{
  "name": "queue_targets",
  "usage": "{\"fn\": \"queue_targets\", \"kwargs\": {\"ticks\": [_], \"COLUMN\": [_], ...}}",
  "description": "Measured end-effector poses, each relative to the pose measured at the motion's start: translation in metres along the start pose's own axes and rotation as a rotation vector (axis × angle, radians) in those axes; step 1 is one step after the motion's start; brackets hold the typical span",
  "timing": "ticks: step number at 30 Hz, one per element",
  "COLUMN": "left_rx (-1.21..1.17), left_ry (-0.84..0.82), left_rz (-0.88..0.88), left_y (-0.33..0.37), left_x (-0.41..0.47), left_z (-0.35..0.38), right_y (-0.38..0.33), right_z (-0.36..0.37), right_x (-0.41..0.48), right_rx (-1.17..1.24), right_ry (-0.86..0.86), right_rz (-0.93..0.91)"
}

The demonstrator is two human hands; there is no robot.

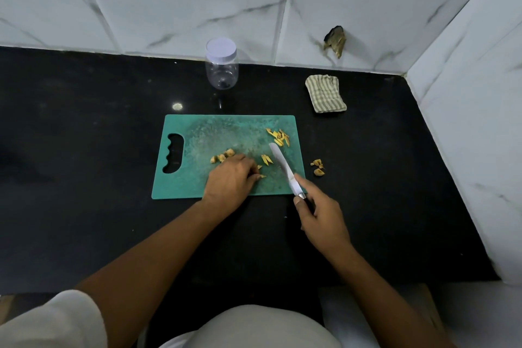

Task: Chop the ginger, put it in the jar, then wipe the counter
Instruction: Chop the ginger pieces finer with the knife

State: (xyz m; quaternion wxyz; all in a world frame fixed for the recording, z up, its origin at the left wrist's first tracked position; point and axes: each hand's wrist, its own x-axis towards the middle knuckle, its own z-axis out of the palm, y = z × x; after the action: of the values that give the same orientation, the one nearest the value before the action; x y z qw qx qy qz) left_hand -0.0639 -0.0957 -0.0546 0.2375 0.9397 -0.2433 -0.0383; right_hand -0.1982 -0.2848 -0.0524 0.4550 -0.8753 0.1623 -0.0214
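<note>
The left hand (230, 175) pins a bit of ginger (262, 176) with curled fingers (small, hard, probably slippery, so hold it away from the blade). The right hand (322, 217) grips the knife (284, 168).

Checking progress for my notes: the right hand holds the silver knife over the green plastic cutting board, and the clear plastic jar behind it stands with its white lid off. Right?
Not quite: the head view shows the white lid on the clear plastic jar, not off. The rest holds: the right hand holds the silver knife over the green plastic cutting board.
</note>
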Motion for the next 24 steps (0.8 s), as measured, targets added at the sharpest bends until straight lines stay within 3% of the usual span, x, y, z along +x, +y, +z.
{"fn": "queue_targets", "kwargs": {"ticks": [9, 24], "left_rx": [-0.07, 0.032], "left_ry": [-0.014, -0.003], "left_rz": [-0.032, -0.082], "left_y": [-0.009, -0.003], "left_x": [-0.007, 0.006], "left_z": [-0.006, -0.009], "right_y": [-0.005, 0.0], "right_z": [0.002, -0.004], "right_x": [-0.005, -0.01], "right_rx": [-0.071, -0.236], "right_ry": [-0.016, -0.038], "right_rz": [-0.067, -0.143]}}
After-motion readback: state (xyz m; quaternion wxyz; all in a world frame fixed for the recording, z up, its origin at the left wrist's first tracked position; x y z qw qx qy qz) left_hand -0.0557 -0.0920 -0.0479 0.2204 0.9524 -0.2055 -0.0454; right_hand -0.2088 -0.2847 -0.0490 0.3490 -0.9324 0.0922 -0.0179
